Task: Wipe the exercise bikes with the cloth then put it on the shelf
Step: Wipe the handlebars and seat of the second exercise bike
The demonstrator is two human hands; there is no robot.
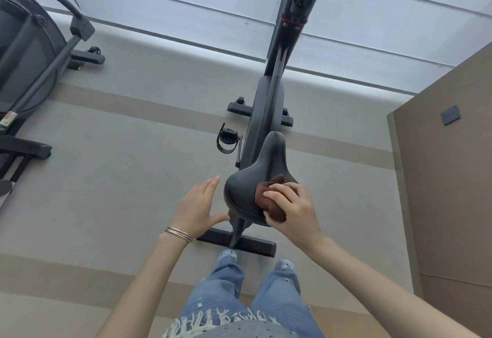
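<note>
A black exercise bike [269,103] stands straight ahead of me, its saddle [255,178] nearest. My right hand [290,204] is shut on a bunched brown cloth [266,199] and presses it onto the right rear of the saddle. My left hand [198,204] hovers open just left of the saddle, fingers spread, thumb near the saddle's rear edge, holding nothing. A second dark exercise machine [29,53] stands at the far left, partly cut off by the frame.
The bike's rear foot bar [239,243] lies right in front of my feet. A left pedal [227,138] sticks out beside the frame. A tan wall or cabinet side [447,164] rises at the right. Grey floor spreads between the two machines.
</note>
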